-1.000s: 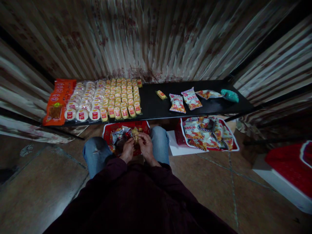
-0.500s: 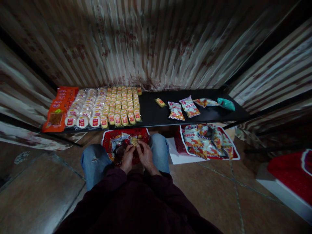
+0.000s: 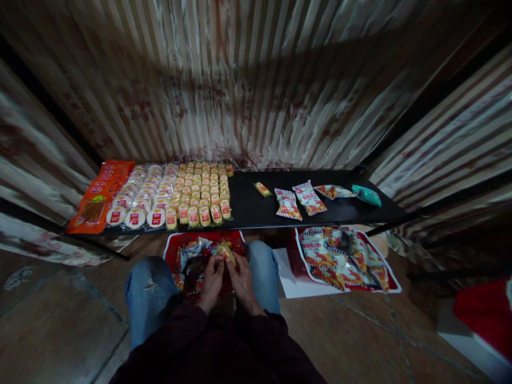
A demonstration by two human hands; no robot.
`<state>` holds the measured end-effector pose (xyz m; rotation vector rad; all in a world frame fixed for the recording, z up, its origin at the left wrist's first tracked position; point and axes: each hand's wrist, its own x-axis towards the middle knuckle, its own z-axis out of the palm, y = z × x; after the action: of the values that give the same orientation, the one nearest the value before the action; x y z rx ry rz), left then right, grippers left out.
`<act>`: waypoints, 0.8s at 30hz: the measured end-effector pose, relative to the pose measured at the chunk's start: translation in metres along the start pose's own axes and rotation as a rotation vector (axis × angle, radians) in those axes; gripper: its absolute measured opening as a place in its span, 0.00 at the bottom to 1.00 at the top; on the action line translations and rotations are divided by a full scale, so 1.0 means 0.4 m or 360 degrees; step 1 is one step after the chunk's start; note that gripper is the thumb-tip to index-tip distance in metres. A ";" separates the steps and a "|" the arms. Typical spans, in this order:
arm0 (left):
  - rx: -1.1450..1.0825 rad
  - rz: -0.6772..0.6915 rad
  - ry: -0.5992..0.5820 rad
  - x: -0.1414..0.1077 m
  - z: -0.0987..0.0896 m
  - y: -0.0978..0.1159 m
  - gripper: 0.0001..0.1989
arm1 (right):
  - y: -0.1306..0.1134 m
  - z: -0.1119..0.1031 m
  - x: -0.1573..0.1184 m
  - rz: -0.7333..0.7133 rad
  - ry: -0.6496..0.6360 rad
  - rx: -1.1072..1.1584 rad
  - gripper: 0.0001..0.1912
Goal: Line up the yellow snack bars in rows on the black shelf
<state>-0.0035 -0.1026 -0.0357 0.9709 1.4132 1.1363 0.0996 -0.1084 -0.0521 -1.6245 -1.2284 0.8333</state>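
Holding one yellow packet (image 3: 227, 249) in the fingertips of our left hand (image 3: 212, 280) and right hand (image 3: 241, 280), over the left basket (image 3: 171, 250). White rounds (image 3: 138, 206) and yellow cakes (image 3: 205, 205) sit in rows; snack bags (image 3: 310, 198) loosely spaced. More bags unshelved in the right basket (image 3: 295, 261).

Yellow snack (image 3: 226, 249); black shelf (image 3: 252, 208); striped, seemingly beige curtain (image 3: 248, 106).

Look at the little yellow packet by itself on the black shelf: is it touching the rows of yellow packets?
Apart. The head view shows a strip of black shelf between the little yellow packet and the rows of yellow packets.
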 end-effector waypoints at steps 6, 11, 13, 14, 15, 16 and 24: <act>0.0052 0.0039 -0.0042 0.020 0.023 0.014 0.09 | 0.000 -0.018 0.030 0.0071 0.0072 0.0153 0.23; 0.0146 0.0134 -0.0061 0.052 0.048 0.040 0.12 | -0.021 -0.038 0.071 0.0031 0.0091 0.0221 0.23; 0.0160 0.0209 -0.0069 0.064 0.061 0.056 0.13 | -0.030 -0.046 0.091 0.0000 0.0116 0.0190 0.22; 0.0159 0.0242 -0.0076 0.070 0.068 0.065 0.13 | -0.033 -0.050 0.101 -0.0009 0.0130 0.0174 0.22; 0.0158 0.0262 -0.0083 0.075 0.075 0.074 0.13 | -0.036 -0.053 0.112 -0.0013 0.0147 0.0154 0.22; 0.0157 0.0265 -0.0089 0.081 0.082 0.084 0.13 | -0.038 -0.057 0.122 -0.0017 0.0165 0.0137 0.22; 0.0181 0.0277 -0.0159 0.151 0.134 0.143 0.15 | -0.041 -0.072 0.220 -0.0029 0.0246 0.0141 0.16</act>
<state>0.0406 -0.0239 0.0055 1.2346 1.3447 1.1264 0.1443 -0.0297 -0.0259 -1.5732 -1.0818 0.7266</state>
